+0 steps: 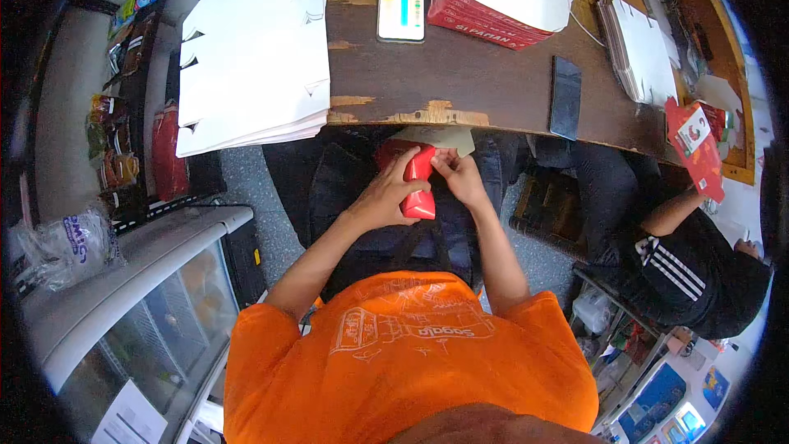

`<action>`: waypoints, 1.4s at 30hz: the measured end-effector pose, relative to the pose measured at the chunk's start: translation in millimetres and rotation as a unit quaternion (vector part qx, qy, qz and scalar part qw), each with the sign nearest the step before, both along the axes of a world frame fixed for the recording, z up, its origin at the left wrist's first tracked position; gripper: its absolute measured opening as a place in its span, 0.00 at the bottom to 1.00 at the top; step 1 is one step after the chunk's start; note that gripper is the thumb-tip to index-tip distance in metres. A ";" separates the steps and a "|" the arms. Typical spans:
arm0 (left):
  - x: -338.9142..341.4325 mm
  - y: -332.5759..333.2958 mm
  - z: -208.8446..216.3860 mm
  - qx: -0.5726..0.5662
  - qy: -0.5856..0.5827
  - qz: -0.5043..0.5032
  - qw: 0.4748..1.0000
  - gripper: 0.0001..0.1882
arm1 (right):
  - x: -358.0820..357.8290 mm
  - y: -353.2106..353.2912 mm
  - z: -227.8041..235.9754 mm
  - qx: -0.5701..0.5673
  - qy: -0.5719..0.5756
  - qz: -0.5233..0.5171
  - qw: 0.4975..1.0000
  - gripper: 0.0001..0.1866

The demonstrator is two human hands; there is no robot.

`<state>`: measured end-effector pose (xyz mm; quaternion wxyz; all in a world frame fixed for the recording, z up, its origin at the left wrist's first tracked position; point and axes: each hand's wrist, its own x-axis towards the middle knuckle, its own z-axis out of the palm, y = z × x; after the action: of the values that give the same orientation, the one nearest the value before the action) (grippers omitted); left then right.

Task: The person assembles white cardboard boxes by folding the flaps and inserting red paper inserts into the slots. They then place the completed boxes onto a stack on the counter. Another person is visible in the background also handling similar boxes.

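Over my lap, just below the table's front edge, I hold a red cardboard box blank (420, 201) with a glossy folded panel. Wrapped around this panel from the left is my left hand (385, 196), thumb at its lower end and fingers higher up. My right hand (463, 179) pinches the blank's upper right edge between thumb and fingertips. A pale flap of the same blank sticks out beyond my fingers, partly hidden by them. Closest on the table is a stack of white flat box blanks (255, 57), overhanging the front edge at left.
On the dark worn table (370, 82) lie a lit phone (401, 4), nested red-and-white boxes (493, 20), a dark phone (565, 97) and more blanks (645, 49). At right, a co-worker (682, 271) in black holds a red blank (697, 148). A glass-fronted case (156, 312) stands left.
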<state>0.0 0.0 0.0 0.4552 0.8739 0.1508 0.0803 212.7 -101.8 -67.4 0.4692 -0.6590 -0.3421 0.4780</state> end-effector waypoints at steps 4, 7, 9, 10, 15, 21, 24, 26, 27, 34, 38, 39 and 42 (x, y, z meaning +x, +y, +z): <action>5.7 0.1 -0.9 0.034 0.014 0.029 0.999 0.37 | -6.8 10.6 23.0 0.041 -0.029 -0.020 0.999 0.09; 7.2 0.5 -3.0 0.078 0.019 0.043 0.996 0.38 | 3.9 13.9 28.3 0.031 -0.008 0.008 0.999 0.10; 4.4 -3.4 -5.0 0.096 0.020 0.051 0.994 0.39 | 6.1 14.3 36.5 0.008 0.000 0.033 0.999 0.11; 2.4 -6.7 -5.8 0.102 0.023 0.055 0.993 0.39 | 5.2 13.5 44.5 0.004 0.012 0.037 0.999 0.11; -1.8 -19.9 -5.4 0.120 0.015 0.105 0.987 0.36 | -5.5 15.6 70.8 0.000 -0.009 0.086 0.996 0.13; -11.0 -21.1 -4.7 0.055 -0.033 0.222 0.973 0.41 | -9.3 20.0 57.3 0.034 0.060 0.102 0.992 0.12; -19.4 -12.4 -7.0 0.009 -0.088 0.329 0.940 0.48 | 7.2 15.3 27.8 -0.036 -0.015 -0.004 0.999 0.15; -35.8 -7.0 -16.7 -0.212 -0.085 0.372 0.900 0.45 | 19.4 6.4 11.5 -0.090 -0.092 -0.045 0.991 0.22; -41.9 -4.9 -23.0 -0.364 -0.106 0.381 0.843 0.44 | 25.6 4.0 1.0 -0.119 -0.057 -0.032 0.991 0.23; -55.8 3.4 -36.2 -0.512 -0.076 0.375 0.769 0.40 | 16.7 3.7 25.7 -0.125 0.050 -0.042 0.990 0.19; -48.5 9.9 10.7 -0.023 0.071 0.283 0.956 0.33 | 14.2 -8.9 11.3 -0.084 -0.130 -0.066 0.986 0.11; -47.2 10.1 7.0 -0.021 0.056 0.209 0.976 0.29 | 13.6 -11.0 18.4 -0.076 -0.146 -0.063 0.984 0.11; -32.4 3.2 -1.6 -0.062 0.034 0.042 0.997 0.23 | 8.1 -11.1 35.7 -0.093 -0.075 -0.086 0.989 0.10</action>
<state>-32.4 3.2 -1.6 0.4996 0.8390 0.2070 0.0600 220.8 -112.9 -31.8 0.4181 -0.7612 -0.2722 0.4143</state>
